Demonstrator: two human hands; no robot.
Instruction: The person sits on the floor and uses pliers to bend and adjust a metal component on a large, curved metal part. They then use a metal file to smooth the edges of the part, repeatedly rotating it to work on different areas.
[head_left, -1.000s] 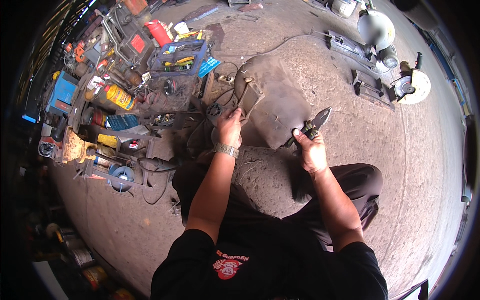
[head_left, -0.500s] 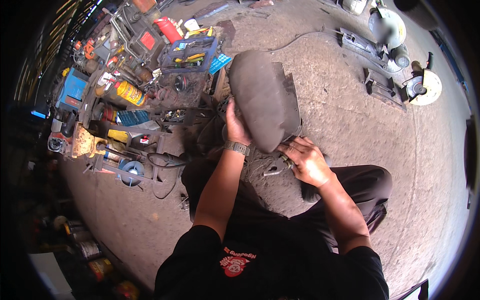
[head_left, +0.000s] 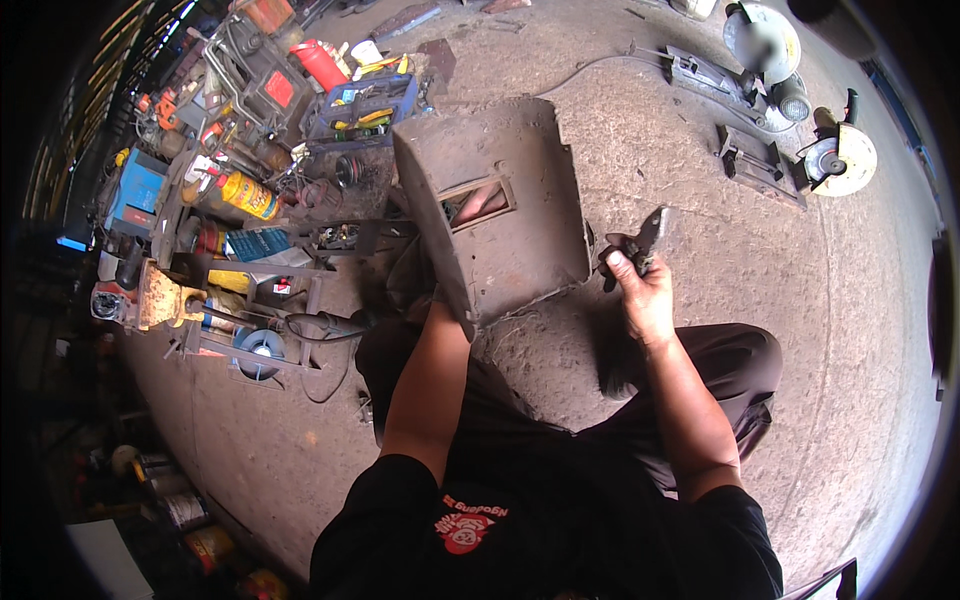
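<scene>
A worn brown-grey welding shield (head_left: 545, 215) with bent sides and a rectangular window is tilted up in front of me. My left hand (head_left: 481, 203) holds it from behind; some fingers show through the window, while the rest of the hand is hidden. To the right of the shield, my right hand (head_left: 645, 295) is closed around a dark, clamp-like metal tool (head_left: 652, 237) with a flat grey end pointing up. The thumb lies along the tool, and its exact kind is hard to make out.
On the left are a blue tool tray (head_left: 365, 115), a yellow bottle (head_left: 248, 193), a red bottle (head_left: 320, 65) and metal frames. A cut-off saw (head_left: 840, 165) and another disc machine (head_left: 765, 45) stand at the far right. A cable (head_left: 590, 72) crosses the concrete floor.
The shield has turned, bringing its broad windowed face into view. My right hand has moved up and away from its lower edge, lifting the clamp-like tool.
</scene>
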